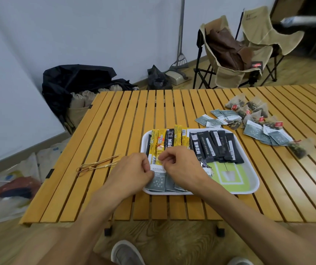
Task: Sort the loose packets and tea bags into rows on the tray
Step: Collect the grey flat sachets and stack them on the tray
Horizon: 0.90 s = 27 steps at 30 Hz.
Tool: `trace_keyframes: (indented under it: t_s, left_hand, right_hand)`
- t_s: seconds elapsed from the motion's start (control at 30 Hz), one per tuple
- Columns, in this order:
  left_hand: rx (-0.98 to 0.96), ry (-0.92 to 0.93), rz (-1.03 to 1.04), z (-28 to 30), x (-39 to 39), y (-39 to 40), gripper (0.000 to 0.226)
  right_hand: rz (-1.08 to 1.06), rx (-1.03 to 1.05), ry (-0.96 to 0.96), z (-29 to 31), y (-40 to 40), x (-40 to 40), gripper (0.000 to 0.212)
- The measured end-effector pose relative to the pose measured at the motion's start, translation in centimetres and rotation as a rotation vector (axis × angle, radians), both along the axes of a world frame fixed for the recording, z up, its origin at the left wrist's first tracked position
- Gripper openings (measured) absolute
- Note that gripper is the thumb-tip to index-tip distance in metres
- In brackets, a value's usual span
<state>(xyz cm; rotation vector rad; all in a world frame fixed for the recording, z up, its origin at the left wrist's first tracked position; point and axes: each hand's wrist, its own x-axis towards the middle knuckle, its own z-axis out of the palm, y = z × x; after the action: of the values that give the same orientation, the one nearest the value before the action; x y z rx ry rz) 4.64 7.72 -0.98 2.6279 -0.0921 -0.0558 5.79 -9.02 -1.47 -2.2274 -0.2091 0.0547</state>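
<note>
A white tray with a green centre sits on the slatted wooden table. Yellow stick packets and black stick packets lie in rows along its far side. Grey-teal flat packets lie at its near left corner. My left hand and my right hand hover together over that corner, fingers curled, and they seem to pinch a grey-teal packet between them; the grip itself is partly hidden. Loose grey-teal packets and pyramid tea bags lie on the table right of the tray.
A bundle of thin bamboo skewers lies left of the tray. One pyramid tea bag sits alone near the right edge. Folding camp chairs and dark bags stand on the floor beyond the table.
</note>
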Motion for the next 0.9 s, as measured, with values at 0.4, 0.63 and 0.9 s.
trace_keyframes:
  t_s: [0.4,0.63,0.9]
  left_hand:
    - [0.02,0.061,-0.528,1.9,0.9,-7.0,0.026]
    - [0.149,0.056,-0.713,1.1,0.6,-12.2,0.018]
    - [0.1,0.08,-0.73,0.3,1.0,-11.9,0.012]
  right_hand:
    - [-0.392,-0.163,0.008,3.6,-17.0,3.8,0.018]
    - [-0.521,-0.448,0.046,0.5,-23.9,8.0,0.025]
    - [-0.379,-0.834,-0.054,-1.4,-23.1,9.9,0.021]
